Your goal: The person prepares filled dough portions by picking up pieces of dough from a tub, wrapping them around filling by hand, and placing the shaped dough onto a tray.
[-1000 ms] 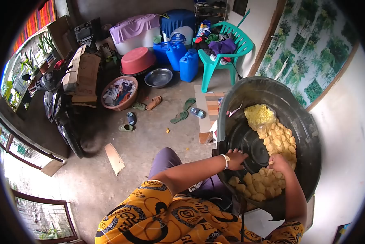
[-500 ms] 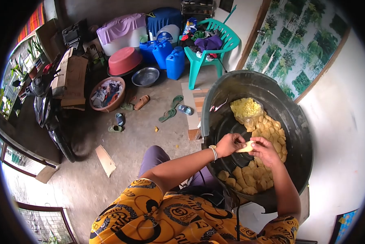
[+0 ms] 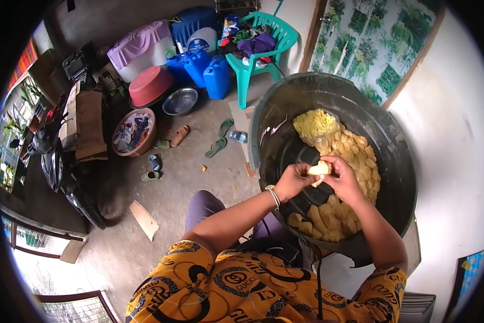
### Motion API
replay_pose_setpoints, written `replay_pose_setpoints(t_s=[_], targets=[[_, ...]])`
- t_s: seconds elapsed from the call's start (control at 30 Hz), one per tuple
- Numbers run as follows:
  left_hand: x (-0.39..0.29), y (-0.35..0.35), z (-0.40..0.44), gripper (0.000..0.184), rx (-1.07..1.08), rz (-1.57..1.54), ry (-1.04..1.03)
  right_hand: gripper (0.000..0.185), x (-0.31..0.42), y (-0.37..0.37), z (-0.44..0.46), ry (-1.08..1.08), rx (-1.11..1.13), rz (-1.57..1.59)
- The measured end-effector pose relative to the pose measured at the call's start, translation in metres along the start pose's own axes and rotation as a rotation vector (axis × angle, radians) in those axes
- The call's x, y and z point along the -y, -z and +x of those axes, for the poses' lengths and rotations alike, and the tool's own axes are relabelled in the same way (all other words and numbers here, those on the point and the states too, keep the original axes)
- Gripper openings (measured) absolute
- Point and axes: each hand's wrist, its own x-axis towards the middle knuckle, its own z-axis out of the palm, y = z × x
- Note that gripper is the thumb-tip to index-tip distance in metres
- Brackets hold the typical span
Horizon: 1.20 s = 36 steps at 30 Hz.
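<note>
My left hand (image 3: 294, 182) and my right hand (image 3: 341, 177) meet over a big dark round tub (image 3: 269, 99). Both are closed, pinching a soft-looking pale yellow piece (image 3: 319, 169) between fingertips and thumbs. It looks bent or folded, and fingers cover part of it. Below and beyond my hands, many tan, dough-like lumps (image 3: 332, 215) lie packed along the tub's right side and front. Near its far wall rests a clear plastic bag (image 3: 316, 125) filled with small yellow bits. My forearms hide part of the lumps.
A green plastic chair (image 3: 274, 40) heaped with clothes stands behind the tub. Blue jugs (image 3: 216, 78), a red basin (image 3: 150, 86), a metal basin (image 3: 180, 101) and a laundry basin (image 3: 145, 145) sit farther left. Sandals (image 3: 218, 141) lie on the floor; a motorcycle (image 3: 64, 172) is at left.
The pale yellow piece, stretched out lengthwise before, now appears bent and more upright between my fingers. The camera view has shifted, and both hands stay together over the tub.
</note>
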Motion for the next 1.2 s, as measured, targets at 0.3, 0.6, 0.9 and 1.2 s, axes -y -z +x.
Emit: replay_pose_setpoints(t_s=[0.3, 0.6, 0.9, 1.2], targets=[[-0.006, 0.006, -0.002, 0.017, -0.096, -0.307, 0.063, 0.052, 0.013, 0.007, 0.003, -0.22, 0.059, 0.157], [-0.004, 0.011, -0.005, 0.02, 0.068, -0.04, 0.025, 0.057, 0.007, 0.004, -0.003, -0.219, 0.182, 0.059], [0.003, 0.01, -0.002, 0.015, 0.055, -0.236, 0.054, 0.02, -0.027, -0.003, 0.001, -0.087, 0.062, -0.172], [0.0, 0.028, -0.005, 0.026, -0.043, -0.665, 0.286, 0.035, 0.005, 0.048, 0.05, -0.514, 0.323, 0.124]])
